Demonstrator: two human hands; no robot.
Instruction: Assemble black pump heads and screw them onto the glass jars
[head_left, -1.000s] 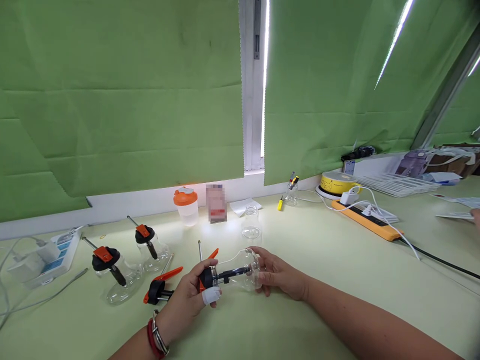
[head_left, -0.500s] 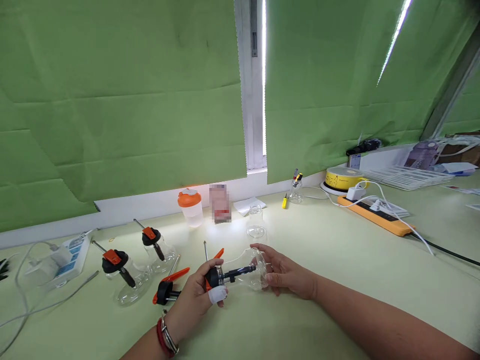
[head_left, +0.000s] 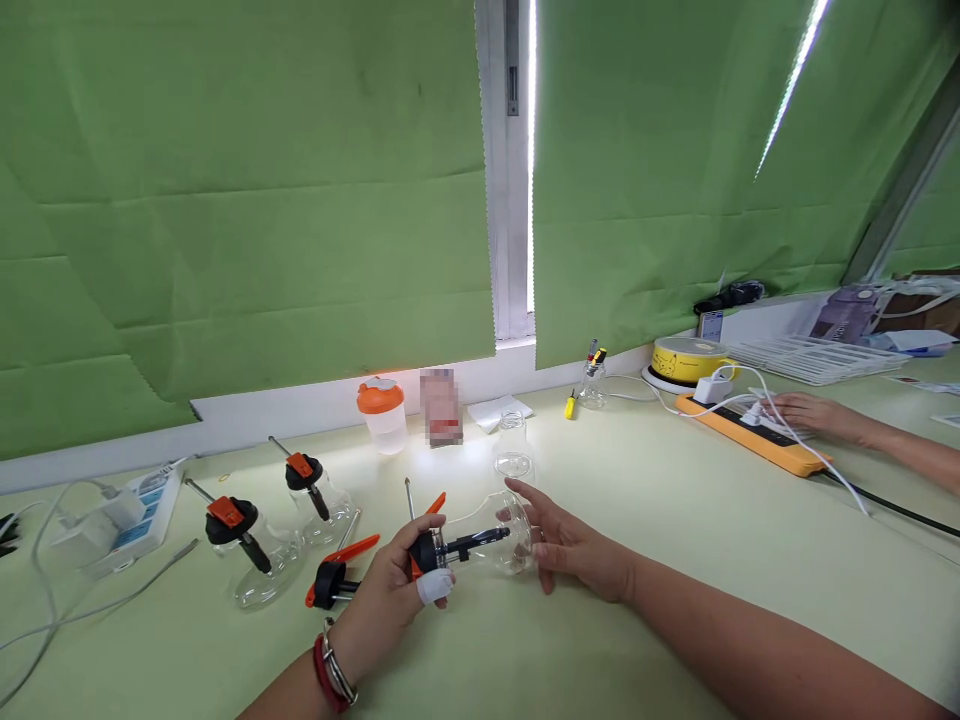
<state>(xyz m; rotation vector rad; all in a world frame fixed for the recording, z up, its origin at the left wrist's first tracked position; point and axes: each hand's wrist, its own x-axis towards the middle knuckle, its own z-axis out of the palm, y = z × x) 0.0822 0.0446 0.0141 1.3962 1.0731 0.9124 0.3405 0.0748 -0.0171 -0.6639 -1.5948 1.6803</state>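
The left hand partly hides the black cap it grips; farther beyond it, a box is blurred.

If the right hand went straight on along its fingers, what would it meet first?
Probably the wide end of the glass bottle held by the left hand; the right hand looks near or touching it, though depth is unclear.

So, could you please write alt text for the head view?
A person's left hand grips the black top of a sideways clear bottle, the right hand curved near its base. Two similar bottles and a loose top sit to the left; another person's hand is by an orange power strip.
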